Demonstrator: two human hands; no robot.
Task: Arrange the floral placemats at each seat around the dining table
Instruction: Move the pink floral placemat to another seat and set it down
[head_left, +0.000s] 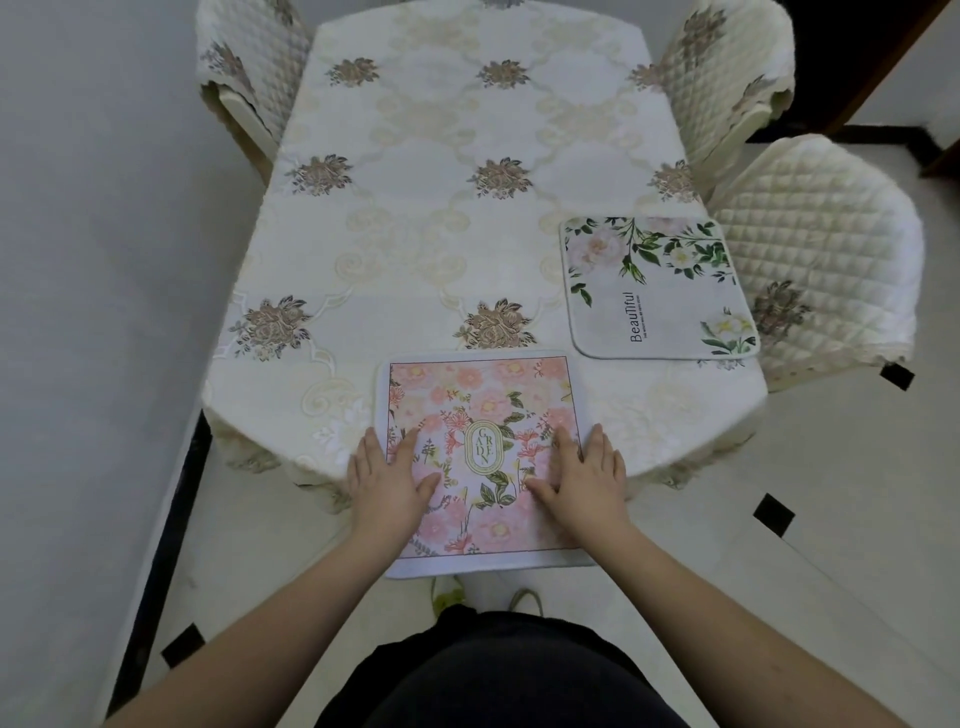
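A pink floral placemat with a "GARDEN" oval lies at the near end of the dining table, its near edge hanging past the table edge. My left hand lies flat on its left side, fingers spread. My right hand lies flat on its right side, fingers together. A second placemat, white with green leaves and the word "Beautiful", lies at the right side of the table in front of a quilted chair.
The table wears a cream cloth with embroidered flower clusters. Two more covered chairs stand at the far left and far right. A white wall runs along the left. Pale floor tiles with black insets lie to the right.
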